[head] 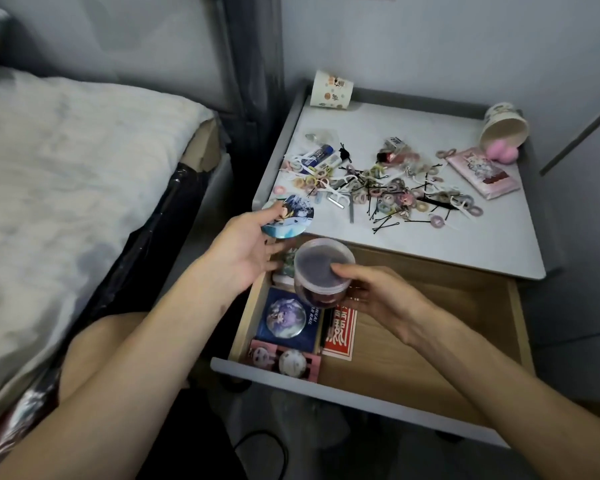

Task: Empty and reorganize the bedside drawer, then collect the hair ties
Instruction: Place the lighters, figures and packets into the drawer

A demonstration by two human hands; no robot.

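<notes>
The right hand [378, 296] gripped a lidded jar [323, 263] over the drawer [430, 327], likely to stow it; the left hand [245, 249] pinched a round badge [290, 213] near the hair ties [394, 199] on the table [430, 244].

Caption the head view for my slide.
Left hand holds a badge, right hand grips a lidded jar above the open drawer; hair ties litter the nightstand.

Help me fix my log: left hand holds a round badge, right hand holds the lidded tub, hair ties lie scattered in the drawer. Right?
Not quite: in the head view the hair ties lie scattered on the nightstand top, not in the drawer. The left hand holds the badge, the right hand the tub.
</notes>
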